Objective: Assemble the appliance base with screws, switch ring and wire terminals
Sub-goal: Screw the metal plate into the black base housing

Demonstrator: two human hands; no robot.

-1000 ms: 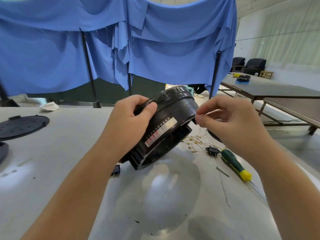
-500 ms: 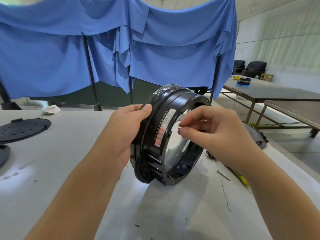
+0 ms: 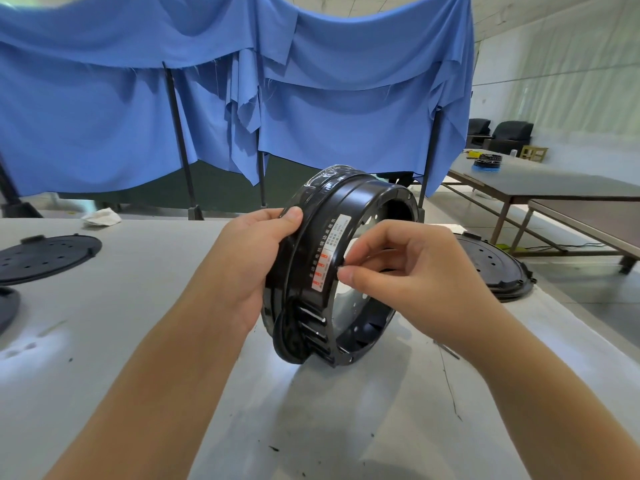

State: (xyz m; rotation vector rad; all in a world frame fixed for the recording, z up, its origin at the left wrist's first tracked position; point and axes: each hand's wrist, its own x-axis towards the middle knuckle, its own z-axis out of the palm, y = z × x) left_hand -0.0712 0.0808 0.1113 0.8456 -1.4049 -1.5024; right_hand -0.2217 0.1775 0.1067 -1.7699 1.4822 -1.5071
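The pale grey worktop (image 3: 145, 341) carries the round black plastic appliance base (image 3: 332, 271), stood on its edge between the hands. The left hand (image 3: 249, 261) grips its outer rim, thumb over the top. The right hand (image 3: 398, 268) pinches something too small to name, probably a screw, at the inner rim beside the white label (image 3: 327, 258). This looks like the fastening step; next, seat the piece squarely in its hole.

White table (image 3: 145, 341): black perforated disc (image 3: 48, 256) far left, another disc (image 3: 491, 268) right, crumpled tissue (image 3: 102, 216) at back.
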